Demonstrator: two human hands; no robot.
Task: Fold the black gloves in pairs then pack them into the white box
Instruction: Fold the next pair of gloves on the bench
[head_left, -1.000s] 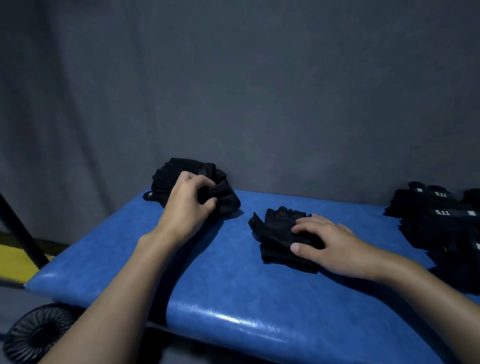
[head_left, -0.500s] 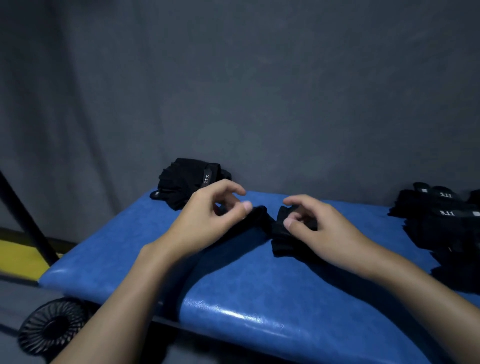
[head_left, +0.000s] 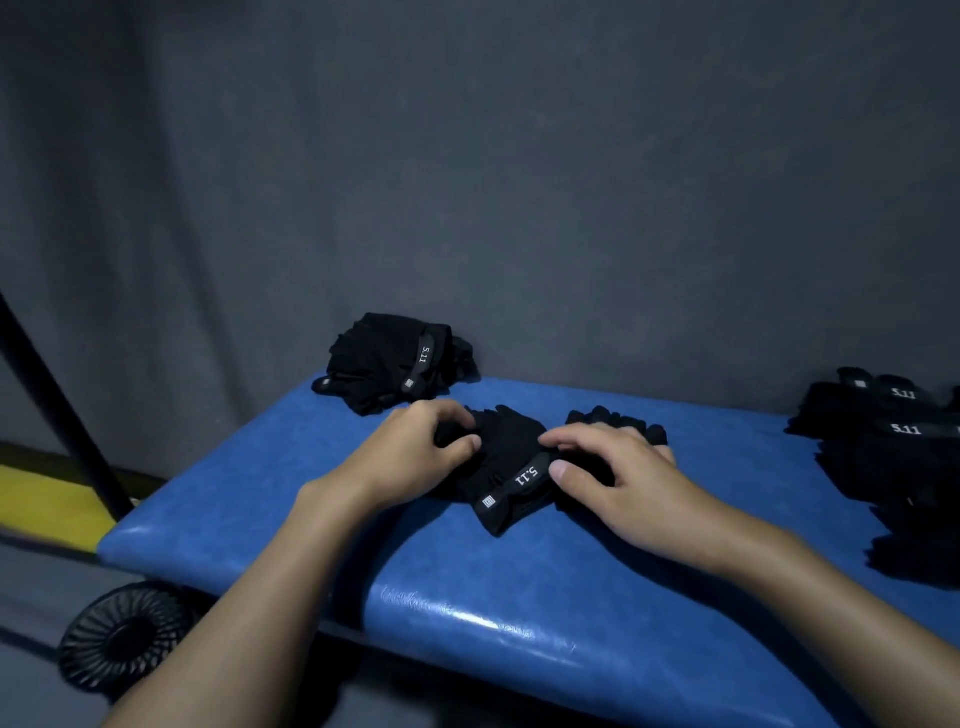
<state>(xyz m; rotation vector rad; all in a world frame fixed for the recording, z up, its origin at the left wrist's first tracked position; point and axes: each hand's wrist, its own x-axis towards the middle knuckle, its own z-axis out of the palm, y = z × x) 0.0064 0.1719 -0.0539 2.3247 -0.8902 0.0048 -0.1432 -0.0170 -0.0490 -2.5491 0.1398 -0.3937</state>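
Two hands: the left hand (head_left: 415, 460) curls its fingers into the left edge of the strapped glove (head_left: 511, 483), thumb pinching it; the right hand (head_left: 618, 480) nips that glove's right edge between thumb and forefinger, its palm lying over the second glove (head_left: 615, 418)
Where the gloves are: those two lie touching, side by side, mid tabletop (head_left: 467, 597); a folded bundle (head_left: 395, 364) sits at the back left corner and a loose glove pile (head_left: 893, 467) at the right end; the white box is nowhere in sight from here
Step in hand: pairing, I'd say, bringing one glove square onto the other ahead of the fold
Doing it well: line up cuffs and finger stubs first, keep the strap outward as on the bundle, smooth the layers flat, then fold once and press; the fabric is limp, so a pinch at each edge beats a one-handed drag, which would bunch it
Materials: soft matte black fabric with a stiffer grey wrist strap printed 5.11; the tabletop looks like padded blue vinyl, glossy and probably slick, so gloves may slide
Shapes: seemingly fingerless cut, short stubby finger ends, broad flat palm, narrow band across the wrist
Round about: a round black fan (head_left: 124, 639) on the floor at the left
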